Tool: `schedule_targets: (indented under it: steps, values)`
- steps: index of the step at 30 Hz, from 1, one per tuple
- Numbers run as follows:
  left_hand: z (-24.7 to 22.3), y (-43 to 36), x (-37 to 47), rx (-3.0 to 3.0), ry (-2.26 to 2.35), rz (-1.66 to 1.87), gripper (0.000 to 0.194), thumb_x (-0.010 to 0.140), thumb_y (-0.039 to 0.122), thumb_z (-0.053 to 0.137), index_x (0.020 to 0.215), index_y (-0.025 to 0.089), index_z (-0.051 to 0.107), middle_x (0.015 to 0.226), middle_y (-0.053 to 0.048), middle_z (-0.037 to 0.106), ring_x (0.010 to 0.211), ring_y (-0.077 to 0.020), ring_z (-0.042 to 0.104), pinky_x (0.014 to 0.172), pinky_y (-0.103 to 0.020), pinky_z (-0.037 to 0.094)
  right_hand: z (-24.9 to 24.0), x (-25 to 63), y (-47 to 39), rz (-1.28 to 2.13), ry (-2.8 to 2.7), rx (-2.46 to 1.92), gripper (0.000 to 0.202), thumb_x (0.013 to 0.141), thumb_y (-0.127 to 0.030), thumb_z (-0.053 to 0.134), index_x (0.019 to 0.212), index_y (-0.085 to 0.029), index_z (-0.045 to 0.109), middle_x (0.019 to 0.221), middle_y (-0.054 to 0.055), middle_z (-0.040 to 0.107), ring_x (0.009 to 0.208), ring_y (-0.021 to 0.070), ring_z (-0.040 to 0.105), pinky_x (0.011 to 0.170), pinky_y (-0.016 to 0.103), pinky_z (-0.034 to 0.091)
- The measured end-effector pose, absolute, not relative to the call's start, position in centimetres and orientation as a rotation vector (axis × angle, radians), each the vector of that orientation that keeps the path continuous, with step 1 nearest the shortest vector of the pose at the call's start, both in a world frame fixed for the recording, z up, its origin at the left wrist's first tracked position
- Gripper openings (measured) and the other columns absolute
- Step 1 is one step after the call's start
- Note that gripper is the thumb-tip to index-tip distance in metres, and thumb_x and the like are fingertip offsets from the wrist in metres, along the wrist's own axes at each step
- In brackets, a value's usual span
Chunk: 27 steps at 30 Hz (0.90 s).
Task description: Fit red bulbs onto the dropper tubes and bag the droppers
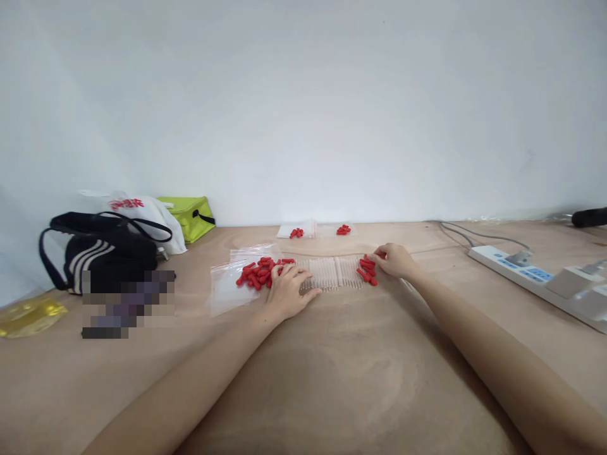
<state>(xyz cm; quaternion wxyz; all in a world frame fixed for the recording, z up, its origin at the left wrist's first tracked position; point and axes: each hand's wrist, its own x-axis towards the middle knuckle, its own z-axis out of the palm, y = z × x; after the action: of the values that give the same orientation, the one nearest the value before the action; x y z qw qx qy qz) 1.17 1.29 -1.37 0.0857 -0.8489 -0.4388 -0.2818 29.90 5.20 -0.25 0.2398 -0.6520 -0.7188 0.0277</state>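
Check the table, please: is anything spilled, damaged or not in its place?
Nothing looks clearly spilled or damaged. The red pieces by the left hand lie jumbled, unlike the clear tubes in their row.

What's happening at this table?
A person's left hand rests at the big red pile and the near end of a row of clear tubes. The right hand is at the small red pile at the row's other end. Two more red clusters lie behind, by the wall.
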Motion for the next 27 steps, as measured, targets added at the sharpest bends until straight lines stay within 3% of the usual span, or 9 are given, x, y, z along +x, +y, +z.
schedule_targets:
  steps: [8, 13, 20, 27]
  values:
    - [-1.3, 1.2, 1.2, -2.474, -1.369, -0.899, 0.027, 0.073, 0.044, 0.056, 0.088, 0.021, 0.061, 0.094, -0.005, 0.061, 0.094, -0.0245, 0.049, 0.085, -0.046, 0.023, -0.8, 28.8, 5.1, 0.037, -1.854, -1.823, 0.018, 0.076, -0.027, 0.05, 0.066, -0.017, 0.061, 0.071, 0.006, 0.064, 0.065, 0.0156, 0.055, 0.056, 0.024, 0.035]
    - [0.3, 2.3, 1.9, -2.346, -1.763, -0.851, 0.017, 0.071, 0.035, 0.057, 0.077, 0.021, 0.064, 0.09, -0.007, 0.062, 0.092, -0.0279, 0.05, 0.078, -0.045, 0.029, -0.9, 26.2, 4.3, -0.073, -1.795, -1.574, 0.018, 0.079, -0.029, 0.045, 0.075, -0.017, 0.057, 0.075, 0.006, 0.063, 0.071, 0.0185, 0.054, 0.061, 0.028, 0.036]
    - [1.2, 5.0, 3.9, -2.245, -2.089, -0.639, 0.034, 0.059, 0.054, 0.059, 0.064, 0.021, 0.066, 0.089, -0.01, 0.062, 0.096, -0.0326, 0.048, 0.08, -0.046, 0.03, -3.1, 21.7, 1.3, -0.277, -2.03, -1.253, 0.022, 0.08, -0.024, 0.045, 0.099, -0.017, 0.055, 0.087, 0.009, 0.059, 0.083, 0.0222, 0.049, 0.071, 0.035, 0.035]
    - [0.7, 6.6, 4.8, -2.182, -2.26, -0.482, 0.035, 0.056, 0.051, 0.061, 0.067, 0.018, 0.066, 0.097, -0.016, 0.061, 0.102, -0.038, 0.045, 0.081, -0.049, 0.029, -3.2, 21.7, 0.6, -0.297, -2.126, -1.233, 0.016, 0.08, -0.021, 0.047, 0.087, -0.021, 0.061, 0.08, 0.006, 0.056, 0.078, 0.0199, 0.046, 0.069, 0.034, 0.032]
